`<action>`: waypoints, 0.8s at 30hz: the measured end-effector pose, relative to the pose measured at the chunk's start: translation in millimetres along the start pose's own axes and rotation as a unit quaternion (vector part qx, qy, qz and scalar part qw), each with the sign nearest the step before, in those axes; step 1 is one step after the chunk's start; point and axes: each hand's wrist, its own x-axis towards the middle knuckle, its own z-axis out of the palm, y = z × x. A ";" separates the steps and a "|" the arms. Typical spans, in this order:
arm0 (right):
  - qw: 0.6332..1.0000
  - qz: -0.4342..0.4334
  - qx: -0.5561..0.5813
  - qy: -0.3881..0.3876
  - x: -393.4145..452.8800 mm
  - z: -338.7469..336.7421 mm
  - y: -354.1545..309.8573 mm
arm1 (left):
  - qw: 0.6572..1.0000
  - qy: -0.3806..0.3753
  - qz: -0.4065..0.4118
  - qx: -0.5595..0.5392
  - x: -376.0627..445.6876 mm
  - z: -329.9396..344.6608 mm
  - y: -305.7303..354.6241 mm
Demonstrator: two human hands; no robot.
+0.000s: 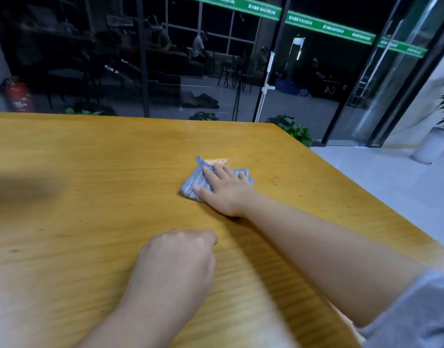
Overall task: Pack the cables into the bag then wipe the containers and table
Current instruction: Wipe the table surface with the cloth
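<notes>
A folded blue striped cloth (192, 185) lies on the yellow wooden table (90, 172), a little right of its middle. My right hand (224, 190) presses flat on the cloth with straight, spread fingers, the arm stretched out from the lower right. My left hand (177, 259) rests on the table nearer to me, fingers curled into a loose fist with nothing in it. No cables, bag or containers are in view.
The table's right edge (354, 187) runs diagonally beside my right arm, with pale floor beyond. Behind the far edge stand green plants (295, 129), a glass wall and a red fire extinguisher (18, 96). A dark blurred shadow (20, 182) lies at the table's left.
</notes>
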 end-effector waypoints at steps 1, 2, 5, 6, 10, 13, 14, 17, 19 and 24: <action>1.000 -0.015 0.000 -0.004 -10.4 1.1 -2.1 | 1.000 0.003 -0.002 0.000 0.0 -1.1 0.4; 1.000 -0.029 0.002 -0.008 -20.6 1.8 -3.4 | 1.000 0.007 -0.003 0.000 0.0 -1.8 0.8; 0.998 -0.058 0.010 -0.011 -50.7 2.5 -1.4 | 1.000 0.006 0.002 0.007 0.3 -5.5 2.7; 0.998 -0.067 0.013 -0.012 -60.2 2.5 1.1 | 1.000 0.004 0.006 0.011 0.7 -7.4 3.2; 0.997 -0.067 0.036 -0.028 -90.5 -2.0 24.9 | 1.000 -0.010 -0.004 0.028 -1.1 -10.1 3.3; 0.998 -0.027 0.052 -0.037 -103.9 -7.3 53.9 | 0.999 -0.033 -0.031 0.008 -3.4 -14.1 6.7; 0.998 -0.006 0.051 -0.038 -104.9 -9.1 65.5 | 0.999 -0.032 -0.034 0.003 -3.7 -13.2 6.2; 0.995 0.094 0.029 -0.023 -91.9 -15.1 104.5 | 0.998 -0.040 -0.043 -0.018 -4.5 -16.6 8.3; 0.987 0.163 0.013 -0.013 -70.0 -19.1 126.4 | 0.996 -0.044 -0.059 -0.041 -3.8 -19.3 8.3; 0.972 0.234 0.018 0.000 -2.9 -20.1 132.0 | 0.995 -0.037 -0.054 -0.072 -3.3 -12.8 1.7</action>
